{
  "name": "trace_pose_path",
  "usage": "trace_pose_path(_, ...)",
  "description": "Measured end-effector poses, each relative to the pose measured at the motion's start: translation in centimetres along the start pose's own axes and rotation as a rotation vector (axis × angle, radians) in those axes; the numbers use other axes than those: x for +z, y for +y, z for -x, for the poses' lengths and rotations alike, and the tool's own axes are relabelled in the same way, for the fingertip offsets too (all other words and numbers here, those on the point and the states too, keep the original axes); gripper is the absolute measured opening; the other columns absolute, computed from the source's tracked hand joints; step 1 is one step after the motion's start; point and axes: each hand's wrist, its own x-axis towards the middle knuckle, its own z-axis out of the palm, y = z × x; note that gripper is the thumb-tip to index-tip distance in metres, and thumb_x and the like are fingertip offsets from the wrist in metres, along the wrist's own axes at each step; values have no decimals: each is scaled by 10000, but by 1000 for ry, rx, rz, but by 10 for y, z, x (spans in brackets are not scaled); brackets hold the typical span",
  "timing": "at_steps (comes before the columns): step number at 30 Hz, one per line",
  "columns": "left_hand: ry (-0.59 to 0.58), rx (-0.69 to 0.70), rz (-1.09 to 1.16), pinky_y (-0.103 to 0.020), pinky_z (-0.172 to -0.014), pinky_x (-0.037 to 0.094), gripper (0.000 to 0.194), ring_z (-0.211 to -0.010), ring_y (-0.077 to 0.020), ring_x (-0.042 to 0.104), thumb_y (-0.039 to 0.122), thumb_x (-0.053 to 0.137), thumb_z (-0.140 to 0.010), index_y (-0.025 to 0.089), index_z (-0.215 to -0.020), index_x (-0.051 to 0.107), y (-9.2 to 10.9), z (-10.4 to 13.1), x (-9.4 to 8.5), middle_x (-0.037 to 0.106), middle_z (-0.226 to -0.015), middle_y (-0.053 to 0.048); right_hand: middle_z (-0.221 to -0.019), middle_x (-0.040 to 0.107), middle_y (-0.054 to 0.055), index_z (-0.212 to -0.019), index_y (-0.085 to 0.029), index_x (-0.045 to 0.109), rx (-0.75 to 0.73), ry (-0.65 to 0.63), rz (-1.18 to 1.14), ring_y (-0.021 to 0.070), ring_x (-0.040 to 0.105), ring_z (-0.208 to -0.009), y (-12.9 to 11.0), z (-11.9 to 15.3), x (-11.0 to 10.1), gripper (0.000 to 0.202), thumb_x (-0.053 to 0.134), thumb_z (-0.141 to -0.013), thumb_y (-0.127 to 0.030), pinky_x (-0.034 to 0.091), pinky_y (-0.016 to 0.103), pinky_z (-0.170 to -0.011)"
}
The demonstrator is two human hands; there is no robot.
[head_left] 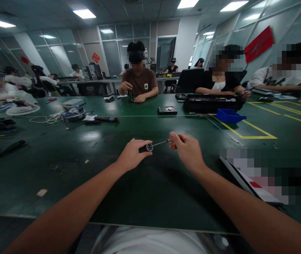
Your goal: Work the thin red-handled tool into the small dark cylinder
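Observation:
My left hand [133, 155] is closed around a small black cylinder [142, 149], holding it between thumb and fingers above the green table [150, 197]. A silvery ring rims the cylinder's end, which faces right. In my right hand [190, 151] is a thin screwdriver [160, 143], pinched by its reddish handle. Its metal shaft points left, and the tip is at the ringed end. Whether the tip touches the inside cannot be made out. Most of the handle is hidden by my fingers.
A hard drive [167, 110] lies ahead, with a blue bin [229, 115] and long black case [211, 102] to its right. Leftward are a marker [108, 119], bundled cables [73, 113] and another screwdriver [10, 149]. A person [140, 81] works opposite. A flat white item [245, 176] lies right.

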Motion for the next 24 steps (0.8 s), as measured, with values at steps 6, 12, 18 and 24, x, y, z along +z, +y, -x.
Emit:
trace_pose_path(6, 6, -8, -3, -570, -1171, 288, 403, -1178, -255, 628, 312, 745, -868, 278, -1263, 671, -2, 0, 0, 714, -1246, -32, -528, 626, 12, -650, -197, 705, -75, 14, 189, 149, 542, -475, -7, 7, -3, 491, 633, -845, -642, 364, 295, -504)
trace_pose_path(12, 4, -30, -21, -558, -1153, 320, 388, -1162, -261, 632, 282, 747, -864, 251, -1245, 683, 1, -1, -2, 721, -1229, -49, -685, 702, 20, -868, -212, 709, -272, -95, 239, 179, 640, -622, -10, 11, -3, 256, 596, -917, -436, 429, 297, -583)
trace_pose_path(18, -10, -40, -37, -560, -1143, 336, 384, -1164, -264, 633, 268, 742, -866, 259, -1246, 683, 2, 0, -3, 721, -1229, -45, -764, 715, 24, -955, -207, 670, -310, -233, 270, 185, 670, -704, -10, 10, -6, 208, 513, -951, -344, 452, 301, -641)
trace_pose_path(24, 18, -57, -57, -534, -1112, 391, 404, -1109, -263, 644, 268, 756, -851, 264, -1250, 689, 2, 0, -2, 730, -1205, -44, -692, 656, 22, -966, -205, 677, -282, -228, 348, 184, 607, -611, -11, 11, -5, 326, 415, -997, -396, 401, 315, -588)
